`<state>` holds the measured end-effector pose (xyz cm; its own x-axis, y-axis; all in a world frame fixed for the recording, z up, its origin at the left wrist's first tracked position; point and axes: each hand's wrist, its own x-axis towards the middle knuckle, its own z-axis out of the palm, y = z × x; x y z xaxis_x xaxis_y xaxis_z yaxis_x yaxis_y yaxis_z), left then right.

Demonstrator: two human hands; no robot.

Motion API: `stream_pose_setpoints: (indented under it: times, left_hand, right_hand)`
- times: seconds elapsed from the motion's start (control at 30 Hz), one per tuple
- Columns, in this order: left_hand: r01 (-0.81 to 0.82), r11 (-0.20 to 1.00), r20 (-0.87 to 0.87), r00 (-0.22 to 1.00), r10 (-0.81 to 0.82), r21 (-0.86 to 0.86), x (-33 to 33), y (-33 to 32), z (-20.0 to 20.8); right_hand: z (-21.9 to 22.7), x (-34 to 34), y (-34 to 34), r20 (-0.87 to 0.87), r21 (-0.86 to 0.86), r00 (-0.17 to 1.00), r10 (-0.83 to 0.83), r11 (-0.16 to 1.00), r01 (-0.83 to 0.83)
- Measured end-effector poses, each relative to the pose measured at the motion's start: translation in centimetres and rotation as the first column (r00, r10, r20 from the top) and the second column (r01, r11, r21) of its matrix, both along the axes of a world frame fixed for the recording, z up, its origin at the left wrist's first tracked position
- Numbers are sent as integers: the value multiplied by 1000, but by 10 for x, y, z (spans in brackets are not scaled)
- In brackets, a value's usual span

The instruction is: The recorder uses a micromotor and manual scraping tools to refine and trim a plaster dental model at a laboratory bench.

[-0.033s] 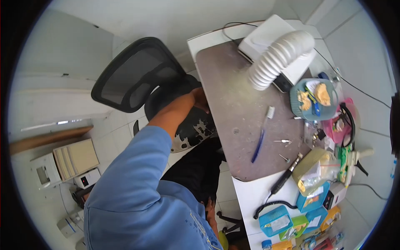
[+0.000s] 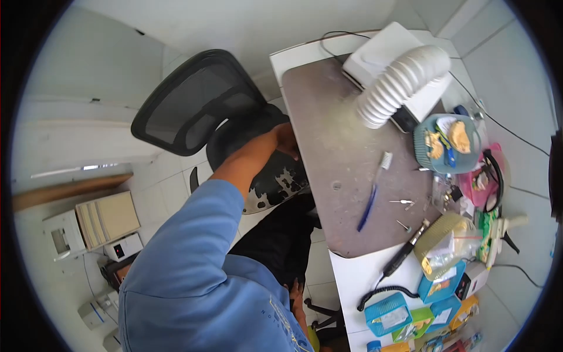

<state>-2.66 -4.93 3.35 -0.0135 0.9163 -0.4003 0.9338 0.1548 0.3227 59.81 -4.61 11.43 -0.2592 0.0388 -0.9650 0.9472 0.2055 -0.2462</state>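
My left hand (image 2: 285,141) reaches out over the black chair seat (image 2: 231,144), against the near edge of the workbench. Its fingers bend downward there in shadow, and the bench edge partly hides them; what they touch or hold cannot be made out. Low in the picture, my right hand (image 2: 297,291) lies against my dark trousers (image 2: 272,237), fingers stretched out, with nothing seen in it. On the brown bench mat (image 2: 316,117) lie a blue-handled toothbrush (image 2: 373,193) and small metal bits (image 2: 403,226). A black rotary handpiece (image 2: 404,252) with a coiled cord rests beside the mat.
A ribbed white hose (image 2: 404,85) arches over the mat. Along the far side stand a grey-blue basket (image 2: 431,155) holding dental casts, a pink basket (image 2: 478,185), a yellowish basket (image 2: 431,252) and several blue trays (image 2: 387,315). The chair's mesh back (image 2: 202,102) stands left of the bench.
The bench and its things sit slightly farther right in the picture, from a small shift of view. Both hands stay in about the same places.
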Motion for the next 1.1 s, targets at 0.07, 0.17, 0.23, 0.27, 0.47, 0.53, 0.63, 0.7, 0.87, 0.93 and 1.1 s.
stream_pose_setpoints:
  times: [0.07, 0.17, 0.23, 0.27, 0.47, 0.53, 0.63, 0.7, 0.87, 0.93, 1.1]
  left_hand:
    - [-65, 997, 30, 997, 65, 30, 5, -2, 16]
    - [24, 999, -1, 1000, -24, -26, 23, 11, 35]
    - [62, 998, -11, 998, -62, -33, 27, -5, 26]
    - [92, 995, -21, 995, -93, -47, 28, -15, 25]
    - [10, 1000, 111, 994, -7, -25, 46, -23, 9]
    - [-1, 1000, 61, 998, -1, 26, 51, -21, 4]
    - [-8, 999, 103, 995, 3, 51, 58, -11, 18]
    - [39, 998, 78, 996, -43, 55, 58, 0, 15]
    - [147, 989, 57, 988, -145, -33, 64, -6, 0]
    - [203, 978, 47, 979, -200, -45, 50, -72, 0]
    - [278, 955, -21, 959, -281, -107, 16, -128, -11]
  right_hand:
    - [-11, 9, -7, 27, 21, 995, 98, 995, -99]
    - [-17, 31, -6, -47, 98, 998, 38, 995, -33]
    - [-11, 25, 0, -40, 104, 999, 25, 994, -20]
    - [-7, 20, 4, -38, 115, 999, 9, 993, -5]
    - [-17, -1, 14, -117, 296, 988, -97, 947, 128]
    - [-29, -10, 19, -107, 395, 990, -93, 910, 128]
    - [-29, -50, 43, -243, 333, 933, -265, 881, 337]
    - [-38, -50, 48, -320, 303, 880, -352, 842, 447]
    - [-76, -48, 43, -410, 304, 757, -508, 707, 639]
    - [-98, -42, 47, -456, 317, 692, -560, 624, 714]
    - [-164, -41, 40, -580, 281, 514, -632, 437, 854]
